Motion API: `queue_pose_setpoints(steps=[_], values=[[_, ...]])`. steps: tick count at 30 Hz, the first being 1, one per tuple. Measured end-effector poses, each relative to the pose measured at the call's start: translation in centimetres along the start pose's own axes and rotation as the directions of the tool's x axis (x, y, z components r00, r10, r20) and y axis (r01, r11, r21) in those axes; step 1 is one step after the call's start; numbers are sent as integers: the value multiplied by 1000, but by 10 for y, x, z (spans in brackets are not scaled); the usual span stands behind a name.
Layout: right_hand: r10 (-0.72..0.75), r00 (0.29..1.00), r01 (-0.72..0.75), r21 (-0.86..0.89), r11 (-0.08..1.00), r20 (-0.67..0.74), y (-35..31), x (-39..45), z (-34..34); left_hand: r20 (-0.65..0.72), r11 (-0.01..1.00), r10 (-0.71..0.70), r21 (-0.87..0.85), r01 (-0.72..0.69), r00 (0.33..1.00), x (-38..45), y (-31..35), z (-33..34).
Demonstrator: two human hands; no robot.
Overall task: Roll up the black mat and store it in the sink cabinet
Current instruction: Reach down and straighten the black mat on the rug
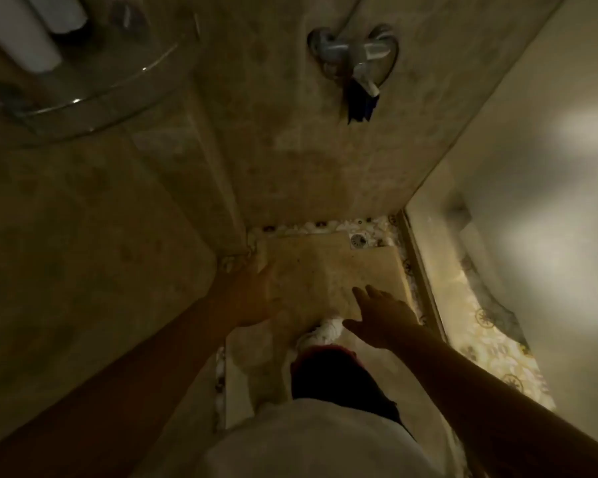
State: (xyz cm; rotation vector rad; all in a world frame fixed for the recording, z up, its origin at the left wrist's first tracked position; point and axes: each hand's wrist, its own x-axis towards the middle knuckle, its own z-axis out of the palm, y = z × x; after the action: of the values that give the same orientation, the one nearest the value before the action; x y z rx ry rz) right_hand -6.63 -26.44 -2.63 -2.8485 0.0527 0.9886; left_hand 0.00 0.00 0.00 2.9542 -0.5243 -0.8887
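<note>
I look down into a dim shower stall. No black mat and no sink cabinet show in this view. My left hand [256, 298] reaches down over the beige stone floor slab [325, 263], fingers spread, holding nothing. My right hand [384, 315] is stretched out beside it, fingers apart and empty, above a white shoe [321, 334] on my foot. Both hands hover over the slab; I cannot tell whether they touch it.
A chrome shower mixer [353, 51] is on the tiled wall ahead, with a dark tag hanging from it. A glass corner shelf [83, 98] with white bottles sits upper left. A floor drain [358, 240] lies at the far corner. A glass partition [425, 270] runs along the right.
</note>
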Motion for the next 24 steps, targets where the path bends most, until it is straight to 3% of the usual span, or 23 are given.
queue_pose_setpoints(steps=[6,15,20,24], values=[[110,994,-111,83,990,11,53,91,-53,-60,990,123,84,-117,991,110,36,-70],[202,979,-198,104,975,-22,159,116,-138,41,940,313,126,-316,949,239,141,-173],[379,923,-351,257,901,-66,193,102,-130,102,812,537,206,-546,838,298,213,-191],[535,845,-486,411,771,-7,203,86,-109,183,579,710,399,-711,680,335,278,-192]])
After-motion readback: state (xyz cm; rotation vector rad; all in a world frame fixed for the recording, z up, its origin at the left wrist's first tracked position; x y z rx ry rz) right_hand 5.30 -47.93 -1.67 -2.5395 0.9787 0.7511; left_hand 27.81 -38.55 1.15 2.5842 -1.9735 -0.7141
